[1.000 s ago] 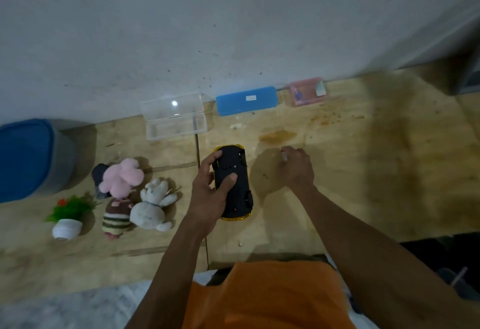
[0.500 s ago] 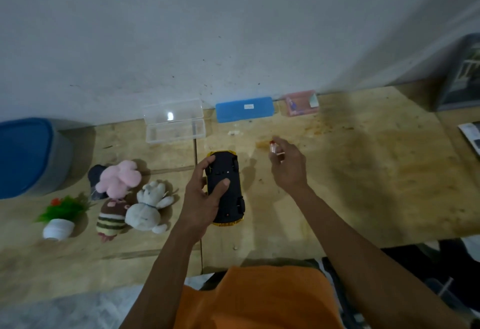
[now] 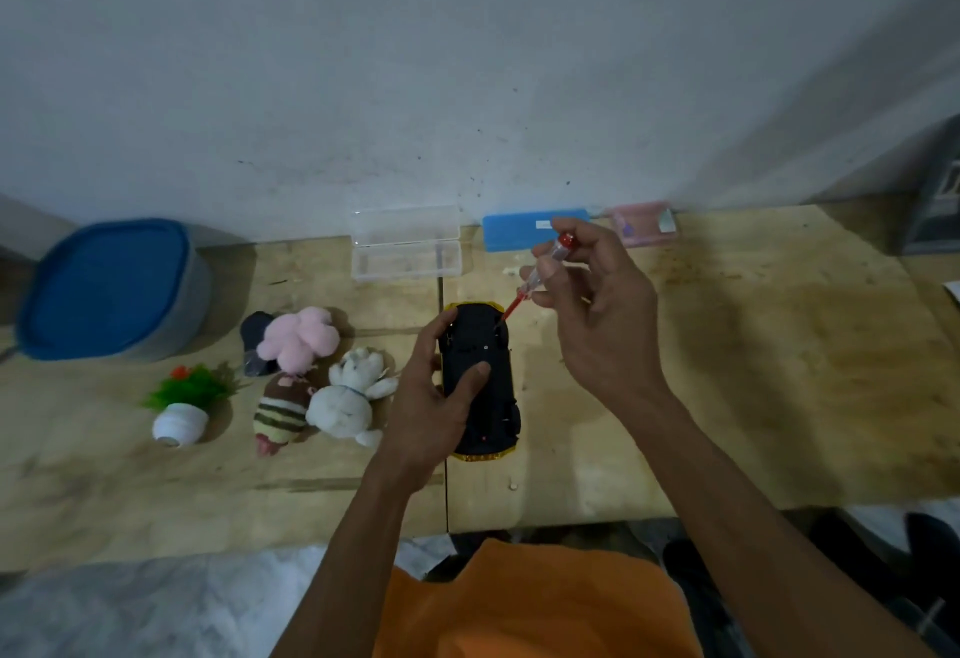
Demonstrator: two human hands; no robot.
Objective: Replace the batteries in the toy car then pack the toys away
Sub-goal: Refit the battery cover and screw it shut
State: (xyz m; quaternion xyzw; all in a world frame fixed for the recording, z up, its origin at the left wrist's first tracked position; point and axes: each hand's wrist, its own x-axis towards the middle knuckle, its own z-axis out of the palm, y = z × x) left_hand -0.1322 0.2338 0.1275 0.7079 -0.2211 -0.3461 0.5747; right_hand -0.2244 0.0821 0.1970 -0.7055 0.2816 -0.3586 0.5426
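Note:
The toy car (image 3: 485,397) lies upside down on the wooden table (image 3: 753,387), its black underside up and a yellow body edge showing at both ends. My left hand (image 3: 434,397) grips its left side, thumb pressed on the underside. My right hand (image 3: 597,309) holds a small screwdriver (image 3: 540,278) with a clear handle, red cap and red shaft, tilted so its tip touches the car's far end. To the left lie a pink plush (image 3: 301,337), a white plush (image 3: 350,400) and a striped plush (image 3: 280,415).
A blue-lidded tub (image 3: 111,288) stands at the far left. A small potted plant toy (image 3: 182,408) sits near it. Against the wall are a clear plastic case (image 3: 405,244), a blue case (image 3: 519,233) and a pink case (image 3: 644,223). A dark object stands at the right edge.
My right hand has lifted from the table with the screwdriver and brought its tip down onto the car's far end. My left hand has kept its hold on the car.

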